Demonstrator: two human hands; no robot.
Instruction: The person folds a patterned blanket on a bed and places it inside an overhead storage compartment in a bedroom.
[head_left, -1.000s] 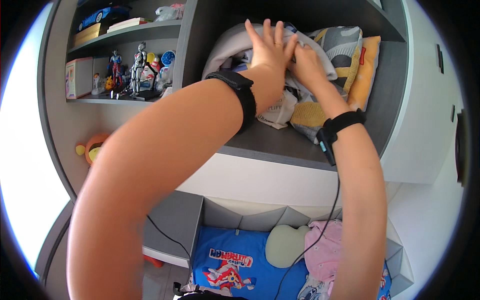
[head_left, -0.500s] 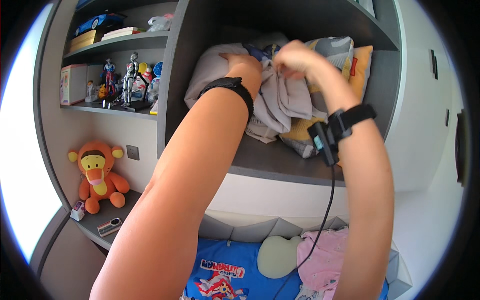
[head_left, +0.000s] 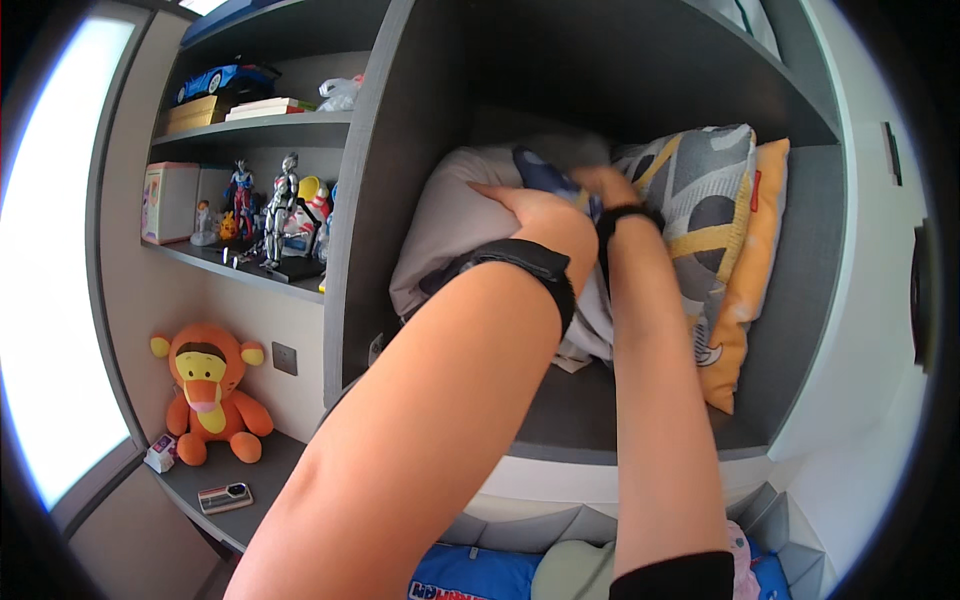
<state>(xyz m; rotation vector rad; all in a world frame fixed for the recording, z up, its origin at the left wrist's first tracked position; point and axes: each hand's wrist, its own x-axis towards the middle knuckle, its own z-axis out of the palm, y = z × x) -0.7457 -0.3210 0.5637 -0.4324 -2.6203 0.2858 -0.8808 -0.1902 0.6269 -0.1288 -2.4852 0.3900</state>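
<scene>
**Both hands have pushed deeper into the cubby**

Left hand point(head_left: 535, 215) presses flat, fingers spread, on the soft grey bundle of cloth point(head_left: 450, 215) in the dark shelf compartment point(head_left: 800, 260). Right hand point(head_left: 598, 180) is buried in the folds; its grip cannot be told. Patterned grey cushion point(head_left: 700, 200) and orange pillow point(head_left: 755, 270) stand just beside.

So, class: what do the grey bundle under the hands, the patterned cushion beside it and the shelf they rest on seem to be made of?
Grey bundle: soft woven cloth, matte; it creases and bulges under the left hand.
Patterned cushion: printed fabric over padding, judging by its plump, rounded edge.
Shelf: probably laminated board, grey and matte, with flat, straight-cut edges.
</scene>
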